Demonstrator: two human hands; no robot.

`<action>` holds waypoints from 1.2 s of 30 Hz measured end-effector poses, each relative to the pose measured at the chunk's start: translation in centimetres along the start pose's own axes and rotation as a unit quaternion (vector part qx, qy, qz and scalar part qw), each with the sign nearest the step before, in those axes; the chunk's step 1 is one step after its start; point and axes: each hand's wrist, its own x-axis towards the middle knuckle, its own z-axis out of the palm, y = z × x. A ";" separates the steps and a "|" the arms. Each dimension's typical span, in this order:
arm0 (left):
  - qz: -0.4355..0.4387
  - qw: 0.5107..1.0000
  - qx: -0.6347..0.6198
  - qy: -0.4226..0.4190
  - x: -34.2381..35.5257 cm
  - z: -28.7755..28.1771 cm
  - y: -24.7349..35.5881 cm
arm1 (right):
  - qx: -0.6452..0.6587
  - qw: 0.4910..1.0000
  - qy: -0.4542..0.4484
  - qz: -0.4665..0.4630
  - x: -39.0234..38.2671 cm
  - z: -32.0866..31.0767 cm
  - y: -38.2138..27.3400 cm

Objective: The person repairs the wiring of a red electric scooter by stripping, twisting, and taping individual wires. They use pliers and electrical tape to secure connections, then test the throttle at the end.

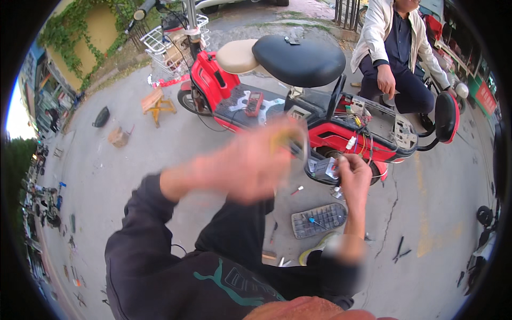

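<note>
A red electric scooter (352, 140) stands before me with its rear body opened and coloured wires (368, 136) exposed. My left hand (250, 160) is raised in front of its middle, smeared by motion. A yellowish blur shows at its fingers, too unclear to name. Low on the scooter's near side, my right hand (356, 176) is closed in a pinch beside a grey box-shaped part (323, 168). Whatever the fingertips grip is hidden. A red multimeter (254, 103) lies on the footboard, left of the black seat (300, 60).
A person (397, 58) in a light jacket sits beyond the scooter's rear. Below my right hand, a dark ribbed tray (318, 220) holds a blue-handled screwdriver (312, 220). Pliers (400, 250) lie on the ground at right. A small wooden stool (156, 105) stands at left.
</note>
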 end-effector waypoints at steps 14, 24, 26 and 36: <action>-0.225 0.961 0.113 -0.112 17.6 4.2 -28.8 | 0.016 0.995 -0.099 0.004 -1.0 0.2 5.4; -0.013 0.969 -0.167 -0.180 8.0 7.9 -8.4 | 0.321 0.911 -0.219 0.136 -3.3 -1.3 2.0; 0.008 0.927 -0.286 -0.244 5.7 8.5 -5.5 | 0.386 0.864 -0.284 0.157 -3.9 -1.0 1.5; -0.072 0.938 -0.257 -0.220 3.9 9.2 -1.9 | 0.410 0.791 -0.419 0.173 -4.8 -1.0 1.9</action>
